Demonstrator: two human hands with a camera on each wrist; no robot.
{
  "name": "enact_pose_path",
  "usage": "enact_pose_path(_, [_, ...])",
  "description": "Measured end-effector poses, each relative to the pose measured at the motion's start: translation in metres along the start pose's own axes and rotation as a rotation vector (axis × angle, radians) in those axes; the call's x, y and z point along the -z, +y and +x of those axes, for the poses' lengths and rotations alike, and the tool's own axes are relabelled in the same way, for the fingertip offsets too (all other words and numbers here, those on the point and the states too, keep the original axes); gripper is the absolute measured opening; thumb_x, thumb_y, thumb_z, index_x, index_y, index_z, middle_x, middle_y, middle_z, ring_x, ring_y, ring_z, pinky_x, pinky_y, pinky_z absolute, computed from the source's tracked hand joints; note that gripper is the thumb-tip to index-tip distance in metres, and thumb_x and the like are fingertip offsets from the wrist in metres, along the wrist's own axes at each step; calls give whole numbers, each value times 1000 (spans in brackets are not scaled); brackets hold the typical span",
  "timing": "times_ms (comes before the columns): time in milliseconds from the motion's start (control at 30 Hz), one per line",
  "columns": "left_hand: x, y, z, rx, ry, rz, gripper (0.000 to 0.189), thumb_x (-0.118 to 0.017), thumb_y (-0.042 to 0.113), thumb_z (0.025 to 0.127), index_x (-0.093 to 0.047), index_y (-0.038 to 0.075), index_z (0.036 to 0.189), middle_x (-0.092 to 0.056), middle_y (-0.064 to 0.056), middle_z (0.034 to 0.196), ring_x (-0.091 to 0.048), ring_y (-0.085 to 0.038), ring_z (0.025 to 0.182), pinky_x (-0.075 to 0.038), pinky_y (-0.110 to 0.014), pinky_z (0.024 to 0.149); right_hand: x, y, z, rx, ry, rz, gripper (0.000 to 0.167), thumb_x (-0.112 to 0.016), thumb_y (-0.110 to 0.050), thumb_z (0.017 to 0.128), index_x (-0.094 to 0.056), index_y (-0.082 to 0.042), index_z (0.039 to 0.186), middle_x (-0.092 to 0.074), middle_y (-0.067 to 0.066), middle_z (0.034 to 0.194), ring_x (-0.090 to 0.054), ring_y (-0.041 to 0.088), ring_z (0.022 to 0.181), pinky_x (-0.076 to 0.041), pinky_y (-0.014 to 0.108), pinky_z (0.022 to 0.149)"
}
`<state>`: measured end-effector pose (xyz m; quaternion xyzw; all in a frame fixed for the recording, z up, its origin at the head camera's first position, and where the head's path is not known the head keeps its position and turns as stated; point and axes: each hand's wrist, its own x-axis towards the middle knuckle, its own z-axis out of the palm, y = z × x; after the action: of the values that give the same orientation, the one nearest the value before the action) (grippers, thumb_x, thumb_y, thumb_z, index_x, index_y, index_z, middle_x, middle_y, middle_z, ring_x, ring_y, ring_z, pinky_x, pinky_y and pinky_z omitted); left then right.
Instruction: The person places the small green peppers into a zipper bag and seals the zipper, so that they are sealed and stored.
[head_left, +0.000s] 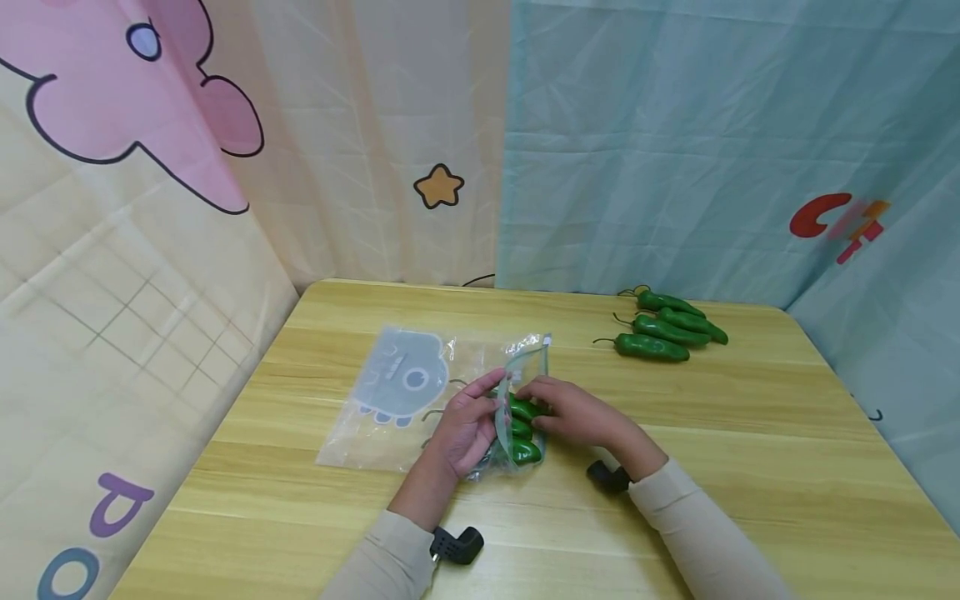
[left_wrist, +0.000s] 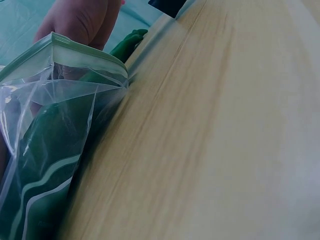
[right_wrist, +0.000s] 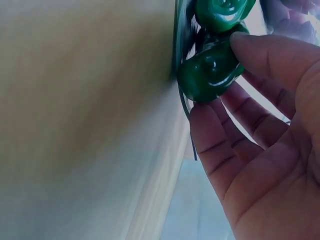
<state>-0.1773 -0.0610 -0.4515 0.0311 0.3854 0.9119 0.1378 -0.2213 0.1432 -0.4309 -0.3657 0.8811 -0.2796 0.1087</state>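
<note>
A clear zip bag [head_left: 480, 350] with a grey cartoon print lies on the table, its mouth turned right and held apart. The left hand [head_left: 461, 425] grips the near side of the bag's mouth between thumb and fingers. Several green peppers [head_left: 526, 452] are inside, blunt ends at the opening and thin stems toward the left. At the mouth, the right hand [head_left: 581, 414] pinches the end of one green pepper [right_wrist: 210, 75] between thumb and fingers. In the left wrist view, the clear bag wall [left_wrist: 55, 120] covers the dark green peppers; the left hand's fingers are mostly hidden there.
Several more green peppers [head_left: 652, 347] lie in a group at the table's back right. A zip slider [head_left: 547, 340] sits at the far corner of the bag's mouth. Printed curtains [head_left: 645, 150] hang behind the wooden table [head_left: 750, 467]. Black wrist devices [head_left: 459, 546] are worn on both arms.
</note>
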Motion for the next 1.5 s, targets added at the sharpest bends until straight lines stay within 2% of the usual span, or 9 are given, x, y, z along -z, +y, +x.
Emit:
enact_pose_path(133, [1,0,1,3,10,-9,43,-41,-10,93,-59,3,130,-42,-19,139,-56,-16,91,-49,-23,73,-1,-1,2,3,11,-3,33,-65,-5,93,-62,-7,126,-61,1,117,-55,17,99,-50,39,90])
enact_pose_path(467, [1,-1,0,-13,-10,17,47,-41,-10,93,-52,-1,138,-47,-15,134,-57,-13,90,-49,-24,76,-4,-4,8,41,32,7,32,-68,-5,92,-63,-6,123,-64,1,110,-60,18,97,-52,39,88])
enact_pose_path(633, [1,-2,0,-8,3,-2,45,-41,-11,93,-58,3,132,-48,-14,131,-56,-14,88,-49,-24,73,-5,-3,8,37,33,17,32,-69,-4,91,-64,-6,122,-65,0,106,-61,18,95,-53,39,85])
enact_pose_path(867, [1,-2,0,-12,3,8,44,-43,-11,92,-59,4,131,-50,-13,128,-55,-14,84,-50,-24,73,-4,-3,5,27,41,-36,32,-71,-8,90,-65,-6,121,-62,-2,106,-58,14,93,-52,33,83])
enact_pose_path(1033, [1,-1,0,-8,3,9,45,-43,-10,92,-57,2,134,-47,-15,133,-55,-14,86,-50,-24,73,-4,-6,6,7,31,-27,34,-72,-9,90,-64,-7,123,-61,-3,106,-57,13,93,-52,33,84])
enact_pose_path(1267, [1,-1,1,-1,-3,11,45,-42,-9,93,-55,1,134,-41,-21,143,-54,-18,97,-49,-24,74,-6,-7,9,31,40,-37,33,-71,-9,91,-63,-8,122,-61,-3,104,-57,14,92,-52,33,82])
enact_pose_path(1500, [2,-2,1,-10,1,16,45,-42,-10,94,-56,2,134,-48,-15,136,-56,-15,88,-49,-24,73,-6,-7,10,41,49,-32,28,-71,-8,90,-65,-8,118,-63,-4,101,-59,14,89,-52,32,80])
